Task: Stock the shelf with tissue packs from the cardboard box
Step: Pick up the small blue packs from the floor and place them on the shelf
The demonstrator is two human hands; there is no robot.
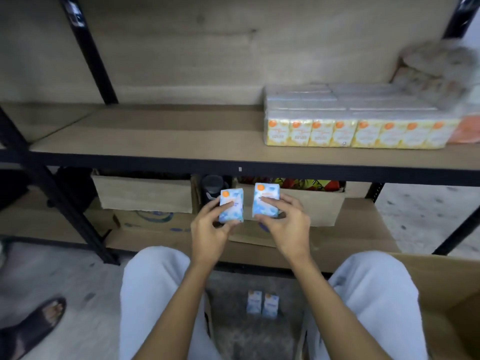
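Note:
My left hand grips a small blue-and-white tissue pack with an orange dot, held upright. My right hand holds a second identical tissue pack just beside it. Both packs hover below the front edge of the wooden shelf. On that shelf at the right stands a block of yellow tissue packs in rows. Two more blue packs lie low between my knees, inside what looks like the cardboard box, whose flap shows at the right.
Black metal uprights frame the shelf unit. The lower shelf carries cardboard boxes, a dark container and colourful goods. A blurred wrapped bundle sits on the yellow packs at far right. Another person's sandalled foot is at lower left.

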